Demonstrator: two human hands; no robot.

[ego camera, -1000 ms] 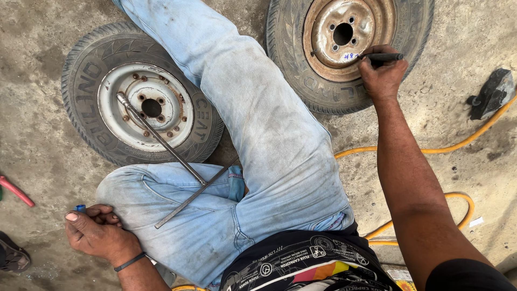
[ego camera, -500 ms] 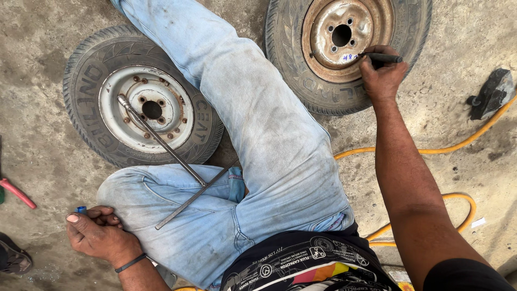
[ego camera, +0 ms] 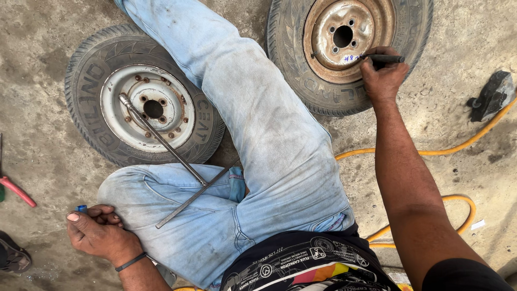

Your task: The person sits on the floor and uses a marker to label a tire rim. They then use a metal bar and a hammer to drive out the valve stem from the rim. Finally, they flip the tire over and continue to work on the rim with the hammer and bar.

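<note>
— What takes up most of the view?

— The floor (ego camera: 43, 32), bare stained concrete, and the person's legs in pale jeans (ego camera: 253, 124) stretched across it between two wheels. The left wheel (ego camera: 142, 108) lies flat with a grey rim; the right wheel (ego camera: 344, 46) has a rusty rim.

— Anything in the way?

— A cross wrench (ego camera: 172, 156) rests with one end on the grey rim and its crossing on the bent knee. A yellow hose (ego camera: 431, 153) loops over the floor beside the right arm, and a dark tool (ego camera: 493, 96) sits at its far end. A red handle (ego camera: 19, 191) lies at the left edge.

— And the hands?

— The right hand (ego camera: 383, 80) rests on the rusty rim, fingers (ego camera: 371, 62) pinched narrow round a black marker (ego camera: 383, 57), its tip touching the rim just beside blue writing. The left hand (ego camera: 99, 233) lies on the floor by the knee, fingers curled shut round a small blue cap (ego camera: 81, 208), well apart from the marker.
</note>
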